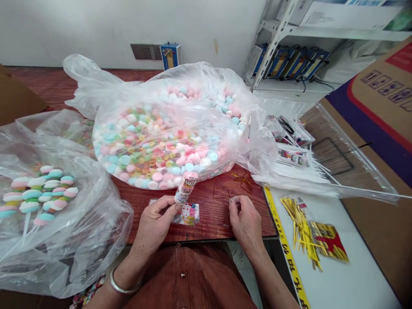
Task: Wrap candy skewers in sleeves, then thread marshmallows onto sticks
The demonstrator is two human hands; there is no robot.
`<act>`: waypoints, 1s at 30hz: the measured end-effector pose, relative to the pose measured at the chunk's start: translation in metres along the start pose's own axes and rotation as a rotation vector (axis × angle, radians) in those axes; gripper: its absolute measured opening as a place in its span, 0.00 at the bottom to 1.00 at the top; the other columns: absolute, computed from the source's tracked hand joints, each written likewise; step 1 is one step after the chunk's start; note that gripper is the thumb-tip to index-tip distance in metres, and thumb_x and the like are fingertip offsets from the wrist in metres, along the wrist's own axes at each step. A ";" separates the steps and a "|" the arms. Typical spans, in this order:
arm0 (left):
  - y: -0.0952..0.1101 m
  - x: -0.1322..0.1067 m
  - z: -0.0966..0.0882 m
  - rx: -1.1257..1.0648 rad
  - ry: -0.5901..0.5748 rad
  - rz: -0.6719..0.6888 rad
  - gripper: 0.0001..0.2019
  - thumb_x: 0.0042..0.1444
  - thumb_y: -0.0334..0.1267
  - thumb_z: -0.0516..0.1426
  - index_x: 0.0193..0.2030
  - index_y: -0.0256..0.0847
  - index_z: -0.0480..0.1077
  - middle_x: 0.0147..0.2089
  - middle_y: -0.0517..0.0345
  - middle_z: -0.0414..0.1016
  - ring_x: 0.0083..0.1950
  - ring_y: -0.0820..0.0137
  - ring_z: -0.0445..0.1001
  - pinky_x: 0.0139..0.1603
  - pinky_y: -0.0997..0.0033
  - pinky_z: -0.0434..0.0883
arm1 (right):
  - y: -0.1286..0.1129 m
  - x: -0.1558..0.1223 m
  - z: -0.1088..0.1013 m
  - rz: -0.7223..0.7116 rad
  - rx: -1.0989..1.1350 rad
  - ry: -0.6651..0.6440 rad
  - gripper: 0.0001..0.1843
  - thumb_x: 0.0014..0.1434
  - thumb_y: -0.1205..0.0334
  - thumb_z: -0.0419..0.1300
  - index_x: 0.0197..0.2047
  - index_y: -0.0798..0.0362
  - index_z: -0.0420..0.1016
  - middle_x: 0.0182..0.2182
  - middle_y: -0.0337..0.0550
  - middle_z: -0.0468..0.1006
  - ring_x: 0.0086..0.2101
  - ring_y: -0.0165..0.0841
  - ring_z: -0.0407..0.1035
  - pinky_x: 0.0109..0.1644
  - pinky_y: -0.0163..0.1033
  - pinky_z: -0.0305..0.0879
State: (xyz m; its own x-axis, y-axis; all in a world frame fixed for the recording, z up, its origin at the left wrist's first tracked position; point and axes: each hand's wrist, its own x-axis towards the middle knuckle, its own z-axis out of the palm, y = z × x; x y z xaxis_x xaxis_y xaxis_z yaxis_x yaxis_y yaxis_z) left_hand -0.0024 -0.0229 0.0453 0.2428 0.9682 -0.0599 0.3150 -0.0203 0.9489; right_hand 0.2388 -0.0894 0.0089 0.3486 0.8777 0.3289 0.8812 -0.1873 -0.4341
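My left hand (157,216) pinches the lower end of a slim wrapped candy roll (187,187), printed and tilted slightly right. Beneath it on the red-brown table lie small printed plastic bags (189,213), partly hidden by my fingers. My right hand (246,219) rests low at the table's front, thumb and forefinger pressed together at the end of a thin twist tie (222,192). Farther back lies a small heap of gold twist ties (243,181). Behind my hands spreads a big clear bag (167,141) of pastel marshmallows and ring gummies.
Another clear bag (106,240) at left holds marshmallow skewers (41,193). To the right, white sticks (296,171) lie by yellow ties (302,231) and a gold-red packet (330,242). A cardboard box (380,94) and shelf (309,32) border the right.
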 end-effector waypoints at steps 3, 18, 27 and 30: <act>-0.004 0.000 0.003 0.168 -0.023 0.149 0.08 0.64 0.36 0.55 0.39 0.40 0.75 0.37 0.58 0.77 0.38 0.69 0.73 0.40 0.72 0.69 | -0.007 0.002 -0.006 -0.013 0.016 0.048 0.09 0.66 0.62 0.52 0.34 0.52 0.68 0.29 0.42 0.76 0.30 0.36 0.70 0.35 0.38 0.61; 0.010 -0.012 0.032 0.700 0.074 0.596 0.10 0.66 0.28 0.50 0.48 0.37 0.71 0.32 0.58 0.68 0.33 0.67 0.65 0.33 0.67 0.64 | -0.087 -0.012 -0.015 -0.496 -0.137 0.043 0.15 0.67 0.69 0.53 0.27 0.50 0.64 0.22 0.40 0.65 0.26 0.35 0.56 0.33 0.44 0.49; -0.001 -0.008 0.030 0.553 0.118 0.593 0.13 0.66 0.26 0.51 0.50 0.36 0.75 0.33 0.56 0.71 0.35 0.69 0.69 0.36 0.70 0.68 | -0.086 -0.017 -0.020 -0.287 0.244 -0.050 0.11 0.68 0.67 0.54 0.31 0.52 0.66 0.27 0.40 0.70 0.28 0.33 0.63 0.34 0.39 0.57; 0.000 -0.006 0.029 0.451 0.107 0.512 0.15 0.64 0.24 0.52 0.50 0.37 0.76 0.34 0.56 0.72 0.36 0.71 0.70 0.37 0.72 0.69 | -0.081 -0.015 -0.026 -0.099 0.478 -0.062 0.10 0.69 0.66 0.53 0.33 0.51 0.68 0.28 0.38 0.72 0.29 0.30 0.67 0.32 0.35 0.62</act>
State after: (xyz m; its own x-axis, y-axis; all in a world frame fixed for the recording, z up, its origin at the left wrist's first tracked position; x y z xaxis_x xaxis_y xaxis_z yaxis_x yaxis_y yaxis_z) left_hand 0.0229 -0.0363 0.0364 0.3785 0.8276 0.4145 0.5409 -0.5612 0.6265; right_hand 0.1709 -0.0984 0.0608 0.2384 0.9084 0.3435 0.6587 0.1087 -0.7445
